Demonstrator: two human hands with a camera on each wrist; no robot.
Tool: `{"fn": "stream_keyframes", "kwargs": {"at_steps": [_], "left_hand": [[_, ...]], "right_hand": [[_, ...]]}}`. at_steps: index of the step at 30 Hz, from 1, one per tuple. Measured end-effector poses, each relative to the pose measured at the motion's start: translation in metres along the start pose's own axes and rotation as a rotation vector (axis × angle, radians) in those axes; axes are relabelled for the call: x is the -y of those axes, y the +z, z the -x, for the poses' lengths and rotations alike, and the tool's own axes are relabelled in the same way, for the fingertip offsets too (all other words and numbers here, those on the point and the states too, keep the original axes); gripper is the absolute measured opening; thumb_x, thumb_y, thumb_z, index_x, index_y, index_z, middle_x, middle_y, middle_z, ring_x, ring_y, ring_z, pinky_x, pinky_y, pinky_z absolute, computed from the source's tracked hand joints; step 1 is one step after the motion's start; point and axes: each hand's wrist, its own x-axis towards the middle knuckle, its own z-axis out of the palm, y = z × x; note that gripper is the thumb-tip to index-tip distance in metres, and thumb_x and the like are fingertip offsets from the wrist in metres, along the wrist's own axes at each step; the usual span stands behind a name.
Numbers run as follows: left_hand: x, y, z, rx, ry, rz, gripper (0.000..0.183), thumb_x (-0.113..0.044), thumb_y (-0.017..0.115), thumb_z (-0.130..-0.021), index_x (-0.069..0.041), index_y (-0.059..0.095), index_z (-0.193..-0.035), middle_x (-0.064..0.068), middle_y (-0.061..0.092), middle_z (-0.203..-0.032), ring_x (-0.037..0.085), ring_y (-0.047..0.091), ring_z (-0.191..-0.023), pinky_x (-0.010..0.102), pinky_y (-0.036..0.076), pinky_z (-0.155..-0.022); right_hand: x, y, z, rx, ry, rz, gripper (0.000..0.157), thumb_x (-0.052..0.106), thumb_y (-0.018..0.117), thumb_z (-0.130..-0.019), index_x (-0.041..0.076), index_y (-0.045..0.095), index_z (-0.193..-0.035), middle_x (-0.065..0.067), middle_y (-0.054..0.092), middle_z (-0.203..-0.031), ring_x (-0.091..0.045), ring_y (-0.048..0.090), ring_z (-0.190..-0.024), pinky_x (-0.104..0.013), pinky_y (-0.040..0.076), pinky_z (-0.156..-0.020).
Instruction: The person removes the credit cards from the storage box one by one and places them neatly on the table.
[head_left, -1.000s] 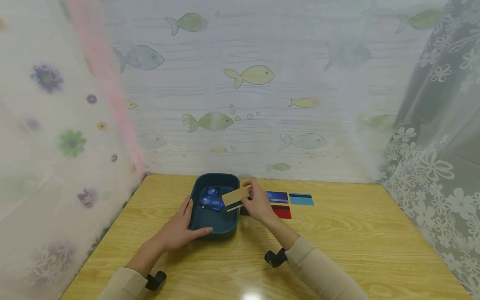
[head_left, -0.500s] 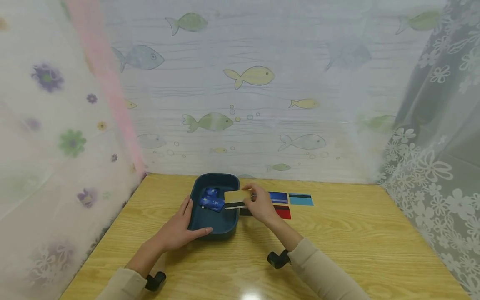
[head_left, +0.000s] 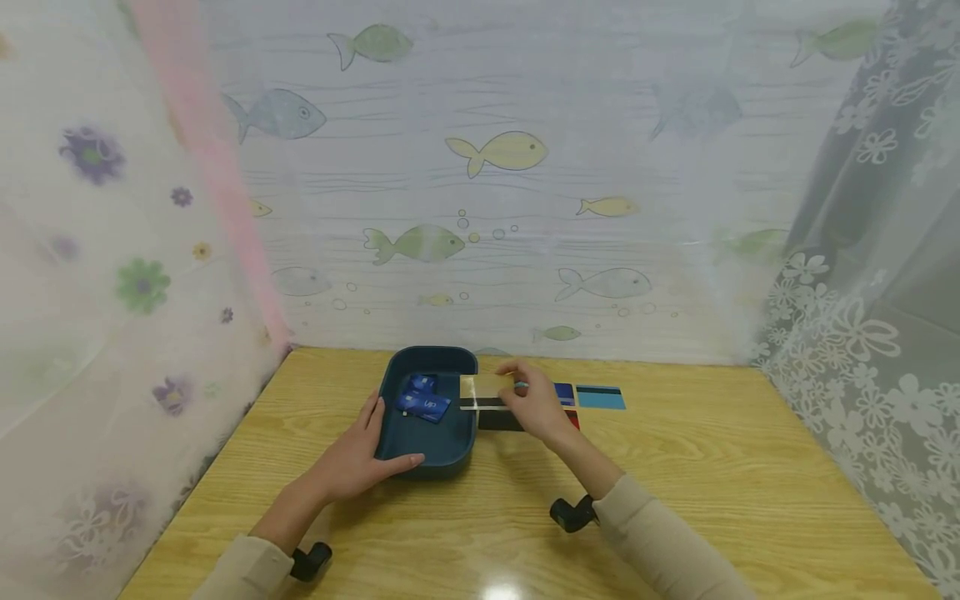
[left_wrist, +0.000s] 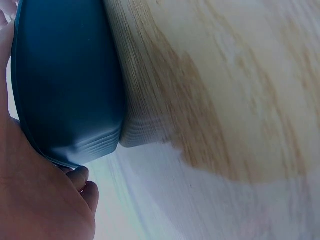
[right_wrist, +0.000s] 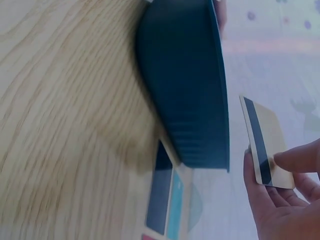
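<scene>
A gold card (head_left: 483, 387) with a black magnetic stripe is pinched between the thumb and fingers of my right hand (head_left: 534, 407). It is held above the right rim of a dark teal plastic box (head_left: 431, 450). In the right wrist view the gold card (right_wrist: 267, 142) stands apart from the box wall (right_wrist: 185, 85). My left hand (head_left: 356, 458) grips the left side of the box, its thumb lying over the near rim. Inside the box, blue cards (head_left: 426, 406) lie overlapping, one marked VIP.
Right of the box, cards lie on the wooden table (head_left: 675, 483): a black card (head_left: 498, 420), a light blue card (head_left: 602, 397), a dark blue card (head_left: 565, 393) and a red card (head_left: 574, 419), the last two partly behind my right hand. Patterned curtains (head_left: 495, 267) surround the table.
My right hand has drawn the gold card rightward, from over the box's inside to its right rim, and the card has turned from slanted to straight. My left hand stays on the box.
</scene>
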Motion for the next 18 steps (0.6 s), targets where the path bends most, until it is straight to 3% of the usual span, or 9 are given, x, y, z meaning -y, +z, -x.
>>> {"fn": "stream_keyframes", "kwargs": {"at_steps": [4, 7, 11, 14, 18], "left_hand": [[0.001, 0.001, -0.001, -0.001, -0.001, 0.001, 0.129, -0.081, 0.06, -0.083, 0.0, 0.0, -0.163, 0.017, -0.01, -0.171, 0.048, 0.019, -0.152, 0.067, 0.03, -0.114], [0.002, 0.001, -0.002, 0.002, -0.002, 0.001, 0.129, -0.081, 0.06, -0.083, 0.0, 0.0, -0.163, 0.016, -0.01, -0.171, 0.047, 0.019, -0.152, 0.066, 0.03, -0.114], [0.001, 0.002, -0.001, 0.004, -0.008, -0.001, 0.13, -0.082, 0.06, -0.082, 0.0, 0.0, -0.163, 0.016, -0.01, -0.171, 0.047, 0.019, -0.152, 0.066, 0.03, -0.114], [0.001, 0.002, -0.001, 0.004, -0.013, 0.003, 0.129, -0.082, 0.06, -0.083, -0.001, 0.0, -0.164, 0.016, -0.01, -0.171, 0.047, 0.018, -0.153, 0.066, 0.03, -0.114], [0.0, 0.002, -0.001, 0.004, -0.014, 0.003, 0.129, -0.081, 0.06, -0.083, -0.001, -0.001, -0.164, 0.016, -0.011, -0.171, 0.048, 0.017, -0.152, 0.067, 0.029, -0.114]], "right_hand": [[-0.005, -0.009, 0.003, 0.015, 0.005, -0.025, 0.031, 0.0, 0.063, -0.098, 0.006, 0.063, -0.128, -0.019, 0.062, -0.134, -0.013, 0.05, -0.054, -0.025, 0.041, -0.045], [-0.011, -0.015, 0.007, 0.022, -0.002, -0.009, 0.03, 0.0, 0.062, -0.098, 0.003, 0.062, -0.128, -0.022, 0.062, -0.132, -0.014, 0.047, -0.054, -0.026, 0.04, -0.046], [-0.019, -0.024, 0.012, 0.012, -0.016, 0.044, 0.03, 0.0, 0.063, -0.097, 0.002, 0.063, -0.127, -0.023, 0.062, -0.133, -0.021, 0.063, -0.083, -0.029, 0.046, -0.062], [-0.024, -0.032, 0.015, 0.006, -0.008, 0.066, 0.03, 0.001, 0.063, -0.097, 0.004, 0.064, -0.127, -0.021, 0.061, -0.136, -0.031, 0.067, -0.105, -0.031, 0.05, -0.069], [-0.031, -0.045, 0.021, 0.0, 0.011, 0.089, 0.03, 0.001, 0.062, -0.098, 0.003, 0.063, -0.128, -0.021, 0.06, -0.138, -0.039, 0.065, -0.115, -0.031, 0.052, -0.071]]}}
